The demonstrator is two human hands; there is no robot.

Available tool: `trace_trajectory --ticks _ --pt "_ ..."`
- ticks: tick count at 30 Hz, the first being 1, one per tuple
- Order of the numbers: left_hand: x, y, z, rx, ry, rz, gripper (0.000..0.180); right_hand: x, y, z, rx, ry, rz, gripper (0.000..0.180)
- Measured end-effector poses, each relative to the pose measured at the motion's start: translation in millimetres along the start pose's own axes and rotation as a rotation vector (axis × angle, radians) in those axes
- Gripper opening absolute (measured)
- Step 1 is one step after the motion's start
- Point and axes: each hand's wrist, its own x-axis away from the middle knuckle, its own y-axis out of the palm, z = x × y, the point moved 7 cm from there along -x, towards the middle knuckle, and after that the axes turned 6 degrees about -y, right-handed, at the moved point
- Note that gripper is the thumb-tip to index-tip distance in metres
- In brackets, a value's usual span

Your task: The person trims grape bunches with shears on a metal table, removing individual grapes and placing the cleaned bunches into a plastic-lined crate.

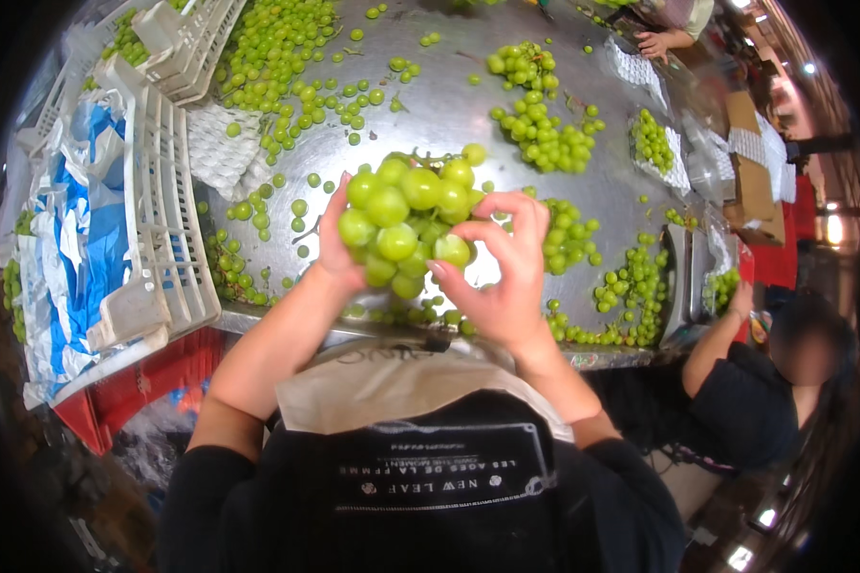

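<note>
A bunch of green grapes (397, 215) is held up over the metal table in front of me. My left hand (337, 244) is closed on the bunch's left side, its fingers mostly hidden behind the grapes. On the other side, my right hand (511, 277) has thumb and forefinger around a single grape (452, 250) at the bunch's lower right edge. That grape still touches the others. Below the bunch, loose grapes lie along the table's near edge, partly covered by my hands.
The metal table (420, 105) carries a large grape heap (272, 57) at far left and more bunches (545, 129) at right. White plastic crates (167, 220) stand left. A co-worker (755, 382) is at right; another person's hand (653, 45) shows far right, near a foam-wrapped bunch (652, 143).
</note>
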Motion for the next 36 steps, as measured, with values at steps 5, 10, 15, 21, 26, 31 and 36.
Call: trace_trajectory --ticks 5,10,15,21,26,31,36 --pt "1.7 -17.5 0.4 0.005 0.035 0.088 0.064 -1.6 -13.1 16.8 -0.448 -0.208 -0.225 0.035" --pt "4.8 -23.3 8.3 0.027 0.025 0.01 0.062 -3.4 -24.3 72.4 -0.475 0.046 0.119 0.068" --pt "-10.4 -5.3 -9.4 0.326 -0.144 -0.101 0.068 45.1 85.4 148.9 -1.32 0.816 0.147 0.065" --pt "-1.2 -19.1 -9.8 -0.253 -0.318 0.58 0.088 32.5 111.0 109.8 -1.861 0.669 0.16 0.101" --pt "2.6 4.0 10.6 -0.935 -0.451 0.629 0.086 40.7 105.9 98.8 -2.055 0.847 0.331 0.104" --pt "16.6 6.1 60.2 -1.687 -0.336 0.736 0.06 52.7 103.2 113.1 -2.191 0.957 0.488 0.075" --pt "74.2 -53.0 50.8 -2.518 -0.805 0.766 0.036 70.2 88.3 141.0 -1.93 0.858 0.432 0.066"
